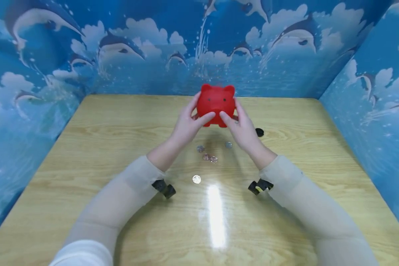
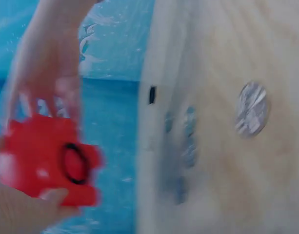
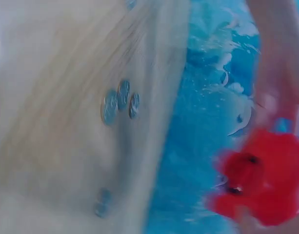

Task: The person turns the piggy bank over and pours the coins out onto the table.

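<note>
A red piggy bank (image 1: 216,101) is held up over the far part of the table, its face toward me. My left hand (image 1: 187,123) grips its left side, thumb across the front. On the other side my right hand (image 1: 242,129) grips it the same way. Both wrist views are blurred; in the left wrist view a dark ring shows on the underside of the piggy bank (image 2: 37,161). Below lie several coins, among them a silver one (image 1: 196,179), a pair (image 1: 210,158) and another (image 1: 228,145). A black round piece (image 1: 259,132) lies beside my right hand.
The wooden table (image 1: 119,122) is bordered at the back and sides by blue dolphin-print walls (image 1: 146,74). Small black devices (image 1: 164,188) are strapped at both wrists. A bright light reflection lies on the near tabletop.
</note>
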Demonstrator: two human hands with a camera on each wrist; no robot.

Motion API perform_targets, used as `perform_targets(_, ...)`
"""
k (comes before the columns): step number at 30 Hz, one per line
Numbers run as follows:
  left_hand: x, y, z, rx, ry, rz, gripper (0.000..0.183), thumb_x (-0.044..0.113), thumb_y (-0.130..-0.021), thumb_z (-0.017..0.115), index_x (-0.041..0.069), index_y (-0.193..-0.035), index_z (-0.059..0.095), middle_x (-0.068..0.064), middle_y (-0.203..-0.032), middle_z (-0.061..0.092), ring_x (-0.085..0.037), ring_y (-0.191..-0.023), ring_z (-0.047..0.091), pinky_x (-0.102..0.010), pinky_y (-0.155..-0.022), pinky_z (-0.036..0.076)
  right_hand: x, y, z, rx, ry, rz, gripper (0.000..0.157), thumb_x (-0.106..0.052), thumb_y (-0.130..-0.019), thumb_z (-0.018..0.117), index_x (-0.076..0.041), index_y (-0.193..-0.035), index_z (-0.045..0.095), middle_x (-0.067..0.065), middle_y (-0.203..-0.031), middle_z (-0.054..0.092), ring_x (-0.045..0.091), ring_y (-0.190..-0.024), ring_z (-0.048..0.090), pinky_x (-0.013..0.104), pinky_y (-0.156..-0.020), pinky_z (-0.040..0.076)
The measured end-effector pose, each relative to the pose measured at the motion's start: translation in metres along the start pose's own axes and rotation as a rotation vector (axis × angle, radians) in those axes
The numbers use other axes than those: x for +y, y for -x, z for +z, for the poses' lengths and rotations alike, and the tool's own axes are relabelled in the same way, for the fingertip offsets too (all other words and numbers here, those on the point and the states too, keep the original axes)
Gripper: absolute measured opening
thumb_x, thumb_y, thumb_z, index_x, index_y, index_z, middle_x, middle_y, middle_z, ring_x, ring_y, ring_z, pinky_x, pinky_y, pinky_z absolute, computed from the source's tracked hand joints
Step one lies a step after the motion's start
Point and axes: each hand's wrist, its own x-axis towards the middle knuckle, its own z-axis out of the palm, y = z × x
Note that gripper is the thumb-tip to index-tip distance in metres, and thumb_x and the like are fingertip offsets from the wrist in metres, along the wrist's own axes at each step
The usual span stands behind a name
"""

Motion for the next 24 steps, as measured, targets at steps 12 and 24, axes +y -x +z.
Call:
perform_targets(12, -0.021, -0.001, -0.001, -0.02, -0.065, -0.439, 0.078, 0.035, -0.086, 0.066, 0.028, -0.149, 0.021, -0.008, -0.14, 0.039, -0.026, -0.121, 0.044, -0.039, -0.091, 0.047, 0.025, -0.005, 0.002, -0.186, 0.118, 0.307, 0.073, -0.052, -0.091, 0.05, -0.014, -0.148, 0.023, 0.012, -0.141, 0.037, 0.031, -0.109, 0.053, 0.047, -0.091, 0.045)
perform_targets(24, -0.028, -0.004, 0.005, -0.007, -0.02, -0.481, 0.077, 0.033, -0.086, 0.066, 0.026, -0.149, 0.021, -0.008, -0.14, 0.041, -0.026, -0.121, 0.044, -0.041, -0.091, 0.047, 0.026, -0.003, -0.002, -0.21, 0.179, 0.336, 0.078, -0.055, -0.091, 0.048, -0.013, -0.149, 0.019, 0.012, -0.145, 0.034, 0.031, -0.127, 0.036, 0.053, -0.098, 0.037)
